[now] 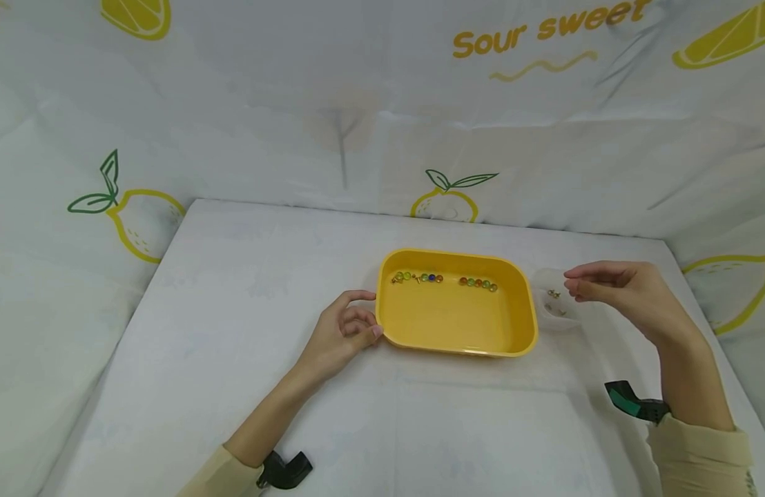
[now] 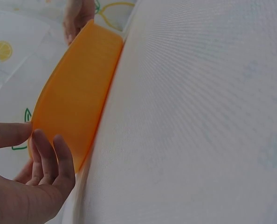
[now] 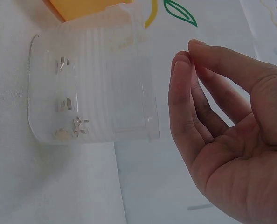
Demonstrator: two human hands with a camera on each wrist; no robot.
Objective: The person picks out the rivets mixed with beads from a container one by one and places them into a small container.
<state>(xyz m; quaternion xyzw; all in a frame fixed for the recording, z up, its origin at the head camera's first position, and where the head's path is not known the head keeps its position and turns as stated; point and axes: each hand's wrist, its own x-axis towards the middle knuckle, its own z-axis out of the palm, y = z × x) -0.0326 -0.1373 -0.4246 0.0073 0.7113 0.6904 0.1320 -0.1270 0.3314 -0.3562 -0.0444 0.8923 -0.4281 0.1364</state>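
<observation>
Bright, even, diffuse light fills all views, leaving only faint soft shadows on the white surface (image 1: 246,331). The head view bows at its edges. The left wrist view is soft; both wrist views look washed out.

Beige sleeves (image 1: 699,455), black wrist clamps (image 1: 286,471)

1. The words "Sour sweet" are printed in yellow lettering on the white lemon-patterned fabric backdrop (image 1: 382,103), at the upper right of the head view, above a yellow wavy line.
2. No other text, label, brand, number or sign can be read in any view.
</observation>
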